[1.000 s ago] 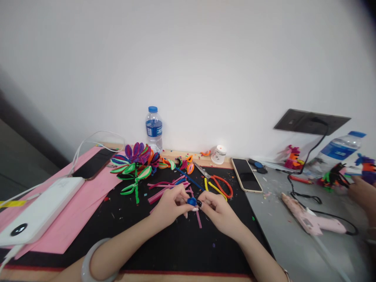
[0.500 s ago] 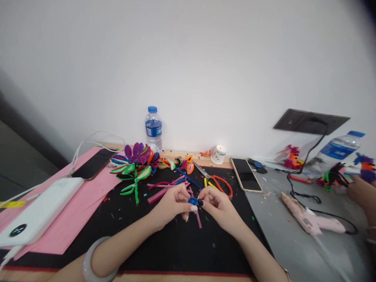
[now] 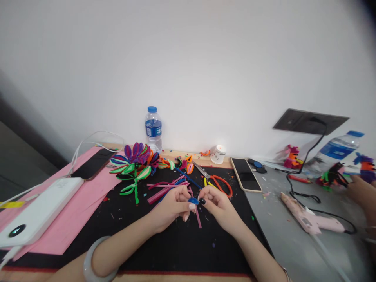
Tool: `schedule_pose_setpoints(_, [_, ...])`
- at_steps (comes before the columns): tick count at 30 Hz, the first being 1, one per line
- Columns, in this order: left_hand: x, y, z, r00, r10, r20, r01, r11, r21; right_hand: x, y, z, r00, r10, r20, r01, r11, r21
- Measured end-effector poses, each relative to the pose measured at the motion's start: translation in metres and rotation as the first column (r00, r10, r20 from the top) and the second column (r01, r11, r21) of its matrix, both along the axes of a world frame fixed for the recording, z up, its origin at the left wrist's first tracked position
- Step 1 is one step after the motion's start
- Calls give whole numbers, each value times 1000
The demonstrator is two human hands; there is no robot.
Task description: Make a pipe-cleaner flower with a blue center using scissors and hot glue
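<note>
A small coiled piece of blue pipe cleaner [image 3: 193,201] is pinched between the thumb and fingers of my left hand [image 3: 176,205]. Thumb and index finger of my right hand [image 3: 216,203] close on the right edge of the same piece; the exact contact is too small to make out. Beneath the hands, pink pipe cleaners [image 3: 160,194] lie on the black mat [image 3: 182,250]. Scissors with orange handles [image 3: 221,184] rest just beyond my right hand. Left of my hands lies a flower of colourful pipe-cleaner loops [image 3: 136,168] with green leaves.
At the left are a white power bank [image 3: 44,211], a phone [image 3: 94,162] and pink paper [image 3: 73,219]. A water bottle [image 3: 153,129], a paper cup [image 3: 218,154] and another phone [image 3: 246,174] stand or lie behind. Rightward are a glue gun [image 3: 311,219] and another person's hand [image 3: 361,196].
My right fingertips have shifted slightly right along the blue piece, which has tilted a little. My left hand keeps its pinch in nearly the same place.
</note>
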State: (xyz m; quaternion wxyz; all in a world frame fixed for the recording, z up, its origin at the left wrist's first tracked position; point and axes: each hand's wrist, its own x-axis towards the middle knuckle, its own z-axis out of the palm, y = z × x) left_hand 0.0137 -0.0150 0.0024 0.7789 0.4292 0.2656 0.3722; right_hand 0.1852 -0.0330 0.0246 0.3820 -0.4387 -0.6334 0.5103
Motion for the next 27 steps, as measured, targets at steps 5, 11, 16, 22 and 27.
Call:
schedule_pose_setpoints(5, [0,0,0,999,-17,37,18,999,-42,-1,0,0,1000,20,-22,-21,999,-36])
schedule_pose_setpoints(11, [1,-1,0,999,-27,39,29,998,-63,-1,0,-1,996,53,-66,-57,996,-71])
schedule_pose_setpoints(16, [1,-1,0,997,-47,59,51,997,-62,-2,0,1,992,97,-77,-105,989,-104])
schedule_pose_setpoints(22, [1,-2,-1,998,-49,49,52,997,-59,-2,0,1,992,107,-63,-113,989,-98])
schedule_pose_setpoints(27, [1,-2,0,998,-48,30,50,997,-52,-2,-1,0,994,107,-28,-109,990,-91])
